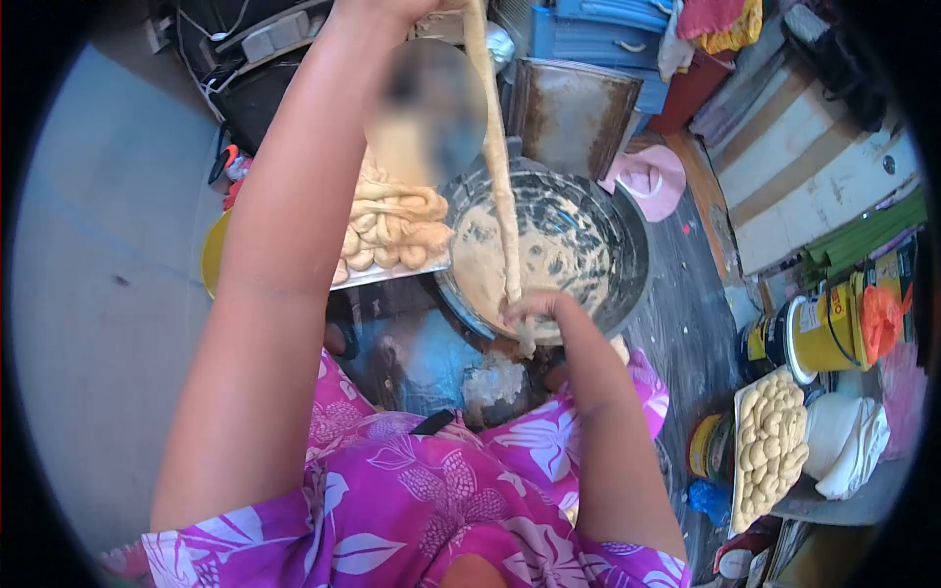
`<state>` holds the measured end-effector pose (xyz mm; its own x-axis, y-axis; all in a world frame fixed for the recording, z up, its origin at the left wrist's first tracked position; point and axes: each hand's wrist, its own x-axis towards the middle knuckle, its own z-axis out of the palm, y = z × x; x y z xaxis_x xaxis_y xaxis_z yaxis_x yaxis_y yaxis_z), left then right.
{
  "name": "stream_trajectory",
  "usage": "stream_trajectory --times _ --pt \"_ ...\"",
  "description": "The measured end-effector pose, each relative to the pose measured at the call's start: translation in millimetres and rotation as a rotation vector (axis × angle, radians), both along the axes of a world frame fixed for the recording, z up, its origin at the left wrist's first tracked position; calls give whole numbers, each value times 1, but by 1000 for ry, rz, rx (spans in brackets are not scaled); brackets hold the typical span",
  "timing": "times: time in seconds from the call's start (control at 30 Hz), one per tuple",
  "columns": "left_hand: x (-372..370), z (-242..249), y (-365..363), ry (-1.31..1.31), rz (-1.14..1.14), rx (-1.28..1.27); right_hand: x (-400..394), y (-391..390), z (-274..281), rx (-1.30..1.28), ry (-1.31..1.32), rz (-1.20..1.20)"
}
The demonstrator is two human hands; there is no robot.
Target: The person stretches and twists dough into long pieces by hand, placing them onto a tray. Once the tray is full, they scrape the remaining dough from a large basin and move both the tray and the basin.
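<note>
A long rope of dough (500, 186) stretches from the top edge of the head view down to the rim of a wide black basin (635, 245). My left hand (397, 6) is raised high at the upper end of the rope, its fingers mostly cut off by the frame; the rope hangs from there. Lower down, my right hand (541, 306) has its fingers closed around the rope near its bottom end, over the basin's near rim. A short tail of dough pokes out below these fingers. Floury, pale residue coats the basin's inside.
Left of the basin, a tray (392, 274) carries twisted dough pieces (397, 230). Another tray (737, 461) of shaped dough stands at right, near yellow buckets (823, 328) and a white bag (853, 441). A pink hat (647, 181) lies beyond the basin, beside a rusty metal panel (569, 113).
</note>
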<state>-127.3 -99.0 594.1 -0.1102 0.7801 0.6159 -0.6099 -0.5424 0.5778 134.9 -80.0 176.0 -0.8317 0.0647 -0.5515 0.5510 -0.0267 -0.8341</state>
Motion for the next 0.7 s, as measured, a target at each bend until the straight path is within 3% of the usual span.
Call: stream_trajectory --times 0.03,0.07,0.1,0.13,0.2,0.23,0.27,0.3,0.37,0.4,0.47,0.5,0.57,0.63,0.7 --pt "-13 -6 -13 16 10 139 0 -6 -2 -64 -64 -4" --pt "-32 -27 -25 46 -19 114 -5 0 11 -52 -53 15" --pt "-45 -54 -35 71 -51 82 -5 3 32 -148 -87 -124" --pt "-29 -77 -62 61 77 -153 -2 3 54 -247 -124 -267" --pt "-21 -145 -82 248 -266 -343 1 9 120 -334 247 -326" --pt "6 -172 -96 356 -145 -527 1 5 152 -459 405 -320" --pt "16 -194 -106 617 -284 -767 1 -3 185 -493 505 -273" --pt "47 -195 -113 849 -267 -910 4 -14 208 -425 535 -273" --pt "67 -226 -115 714 -366 -939 -1 -35 247 -121 489 -260" --pt "72 -231 -107 709 -362 -942 -3 -37 251 -123 485 -255" --pt "79 -233 -88 473 -358 -695 -1 -42 255 217 438 -292" --pt "82 -202 -90 303 -350 -517 1 -40 258 71 479 -387" --pt "71 -164 -83 92 -164 -370 -3 -29 244 176 596 -442" --pt "51 -130 -88 40 54 -365 -12 -11 200 440 451 -448" --pt "17 -112 -97 0 210 -273 -21 8 127 932 226 -317"
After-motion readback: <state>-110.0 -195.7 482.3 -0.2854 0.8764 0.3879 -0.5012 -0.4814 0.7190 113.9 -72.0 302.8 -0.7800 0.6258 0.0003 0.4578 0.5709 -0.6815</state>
